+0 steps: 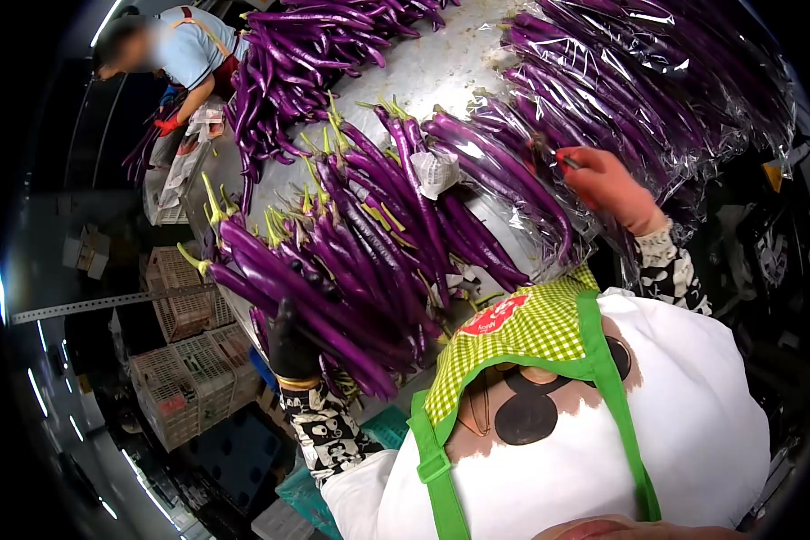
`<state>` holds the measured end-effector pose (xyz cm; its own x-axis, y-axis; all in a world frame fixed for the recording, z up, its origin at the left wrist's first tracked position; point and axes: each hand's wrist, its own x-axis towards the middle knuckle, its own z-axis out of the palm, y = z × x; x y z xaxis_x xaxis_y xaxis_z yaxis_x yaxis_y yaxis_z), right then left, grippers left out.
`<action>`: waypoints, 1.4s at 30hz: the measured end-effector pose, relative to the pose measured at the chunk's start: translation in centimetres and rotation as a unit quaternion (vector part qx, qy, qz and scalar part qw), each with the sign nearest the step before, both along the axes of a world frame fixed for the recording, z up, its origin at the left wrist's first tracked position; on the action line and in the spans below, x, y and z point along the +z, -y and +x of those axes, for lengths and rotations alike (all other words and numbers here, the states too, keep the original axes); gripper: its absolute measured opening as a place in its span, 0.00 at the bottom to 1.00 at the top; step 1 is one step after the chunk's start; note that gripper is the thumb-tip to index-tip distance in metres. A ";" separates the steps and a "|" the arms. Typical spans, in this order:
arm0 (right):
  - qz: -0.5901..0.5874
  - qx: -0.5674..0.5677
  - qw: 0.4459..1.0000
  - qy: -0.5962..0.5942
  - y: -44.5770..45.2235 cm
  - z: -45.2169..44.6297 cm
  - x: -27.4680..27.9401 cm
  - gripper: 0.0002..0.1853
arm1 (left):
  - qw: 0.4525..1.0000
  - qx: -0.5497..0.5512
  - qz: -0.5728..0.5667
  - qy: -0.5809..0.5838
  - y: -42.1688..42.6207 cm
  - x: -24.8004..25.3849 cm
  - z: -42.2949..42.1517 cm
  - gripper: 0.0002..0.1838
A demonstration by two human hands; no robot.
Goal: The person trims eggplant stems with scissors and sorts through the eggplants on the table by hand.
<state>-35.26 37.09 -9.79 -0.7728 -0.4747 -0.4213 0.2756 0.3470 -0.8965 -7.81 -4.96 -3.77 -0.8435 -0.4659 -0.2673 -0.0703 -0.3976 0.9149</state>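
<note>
My left hand [294, 346], in a black glove, is closed around long purple eggplants [279, 283] at the near left edge of a loose pile. Their green stems point up and left, and part of the fingers is hidden among them. My right hand [610, 187] wears an orange-red glove and is closed on a small dark stick-like thing [570, 163], whose kind I cannot make out. It is above eggplants in clear plastic [513, 175]. Between the hands, a crumpled white wrapper [436, 173] lies on the eggplants.
A metal table [432, 67] carries another loose eggplant heap [288, 72] and many plastic-wrapped eggplants [603, 90]. A co-worker [198, 49] in red gloves bends over at the upper left. Stacked plastic crates [193, 382] stand below the table's left edge.
</note>
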 end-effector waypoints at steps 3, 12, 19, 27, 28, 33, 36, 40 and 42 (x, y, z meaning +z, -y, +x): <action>-0.301 -0.022 0.951 0.068 -0.3 1.0 2.3 0.25 | 0.999 -0.028 0.026 -0.019 -1.0 -0.3 0.3 0.23; -0.355 0.103 0.927 0.068 6.6 3.7 5.6 0.18 | 0.966 -0.125 0.172 -0.150 -3.8 -2.0 -3.3 0.31; -0.351 0.213 0.900 0.149 12.8 6.0 4.7 0.09 | 0.964 -0.164 0.196 -0.078 -3.8 -4.8 -5.6 0.32; -0.308 0.103 0.929 0.177 14.5 9.1 3.0 0.21 | 0.968 -0.102 0.223 -0.053 -5.1 -3.0 -5.2 0.30; -0.332 0.112 0.909 0.225 14.6 9.2 2.8 0.21 | 0.969 -0.102 0.218 -0.058 -5.4 -2.6 -5.3 0.29; -0.407 0.179 0.840 0.311 14.0 9.7 3.7 0.25 | 0.973 -0.157 0.148 -0.076 -4.5 -2.5 -4.5 0.27; -0.419 0.276 0.791 0.351 14.2 9.1 3.2 0.18 | 0.968 -0.117 0.217 -0.047 -3.4 -2.3 -2.9 0.25; -0.351 0.319 0.805 0.355 12.9 8.8 3.5 0.29 | 0.977 -0.173 -0.111 0.059 0.3 -2.4 1.2 0.18; -0.329 0.281 0.843 0.320 12.7 8.7 4.7 0.37 | 0.984 -0.146 -0.074 0.065 -0.1 -0.1 1.8 0.16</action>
